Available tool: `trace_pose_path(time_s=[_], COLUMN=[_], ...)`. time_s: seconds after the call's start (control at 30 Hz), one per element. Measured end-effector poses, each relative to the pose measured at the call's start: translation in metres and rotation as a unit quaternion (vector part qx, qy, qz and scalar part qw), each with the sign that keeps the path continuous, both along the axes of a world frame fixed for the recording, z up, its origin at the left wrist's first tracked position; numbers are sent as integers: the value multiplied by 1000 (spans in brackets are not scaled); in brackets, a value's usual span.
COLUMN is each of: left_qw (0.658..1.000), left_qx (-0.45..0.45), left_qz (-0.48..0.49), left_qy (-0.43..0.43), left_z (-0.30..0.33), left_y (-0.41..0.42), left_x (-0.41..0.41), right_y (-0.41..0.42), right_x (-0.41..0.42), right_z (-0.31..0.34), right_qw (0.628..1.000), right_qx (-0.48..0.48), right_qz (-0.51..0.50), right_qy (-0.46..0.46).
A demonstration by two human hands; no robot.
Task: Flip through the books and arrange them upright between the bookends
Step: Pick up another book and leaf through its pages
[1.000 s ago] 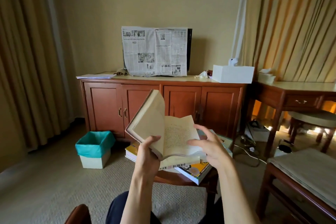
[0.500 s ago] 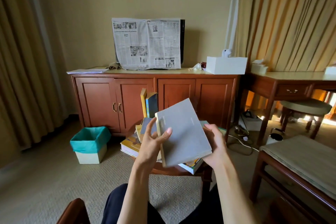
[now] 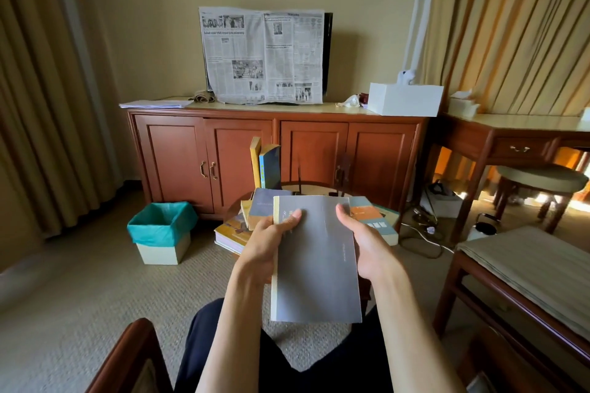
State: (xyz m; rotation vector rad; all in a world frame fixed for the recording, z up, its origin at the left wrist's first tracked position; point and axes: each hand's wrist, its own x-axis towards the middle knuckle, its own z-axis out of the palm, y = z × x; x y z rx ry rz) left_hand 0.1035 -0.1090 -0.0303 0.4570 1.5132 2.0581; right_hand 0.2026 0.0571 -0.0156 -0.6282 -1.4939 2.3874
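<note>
Upright, two books (image 3: pixel 265 166); one closed grey book (image 3: pixel 316 262) in two hands.

Book stacks (image 3: pixel 234 233) on small, seemingly round table (image 3: pixel 314 184)

text: none legible | newspaper (image 3: pixel 261 54): print blurred | grey book (image 3: pixel 316 262): characters unreadable

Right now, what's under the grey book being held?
Under the grey paperback book, flat books show at both sides: a grey-blue one left, an orange-and-teal one right. The table beneath is mostly covered.
</note>
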Motion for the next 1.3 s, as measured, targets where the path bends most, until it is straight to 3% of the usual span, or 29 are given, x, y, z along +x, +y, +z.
trace_pose_path(time_s=[0.1, 0.23, 0.3, 0.37, 0.5, 0.63, 0.7, 0.77, 0.83, 0.97, 1.07, 1.2, 1.3], left_qw=[998, 986, 984, 986, 989, 985, 980, 977, 984, 998, 1000, 997, 998], left_qx=[3, 38, 41, 38, 7, 63, 104, 136, 107, 34, 8, -34, -21], left_qz=[-27, -68, -77, -75, -15, -6, -16, -32, -33, -10, 1, -17, -22], left_qy=[-55, -147, -153, -146, -144, -163, -166, -159, -136, -55, -6, 68, 58], left_z=[-3, -11, -13, -9, -2, -1, 0, 1, 3, 5, 3, 0, 2], left_y=[-2, 1, 1, -1, -9, -15, -18, -15, -11, -7, -11, -12, -13], left_x=[1, 2, 0, -1, -10, -15, -14, -10, -3, -1, -4, -6, -3], right_y=[-8, -23, -28, -28, -9, 4, 4, -2, -6, -2, -3, -13, -14], right_x=[0, -2, -1, -1, 2, 16, 12, 5, -2, 2, 5, 2, 3], right_z=[-6, -4, -1, 1, 9, 20, 16, 13, 11, 7, 6, 9, 13], right_qw=[999, 996, 993, 996, 995, 985, 989, 997, 999, 999, 996, 993, 992], right_qx=[-26, -81, -104, -76, 100, 140, 111, 64, 33, 18, 40, 104, 110], right_qz=[-38, 14, 55, 54, -13, 93, 91, 46, 12, 50, 79, 43, 54], right_qy=[5, 18, 24, 19, -13, -37, -35, -25, 1, 2, -12, -28, -12])
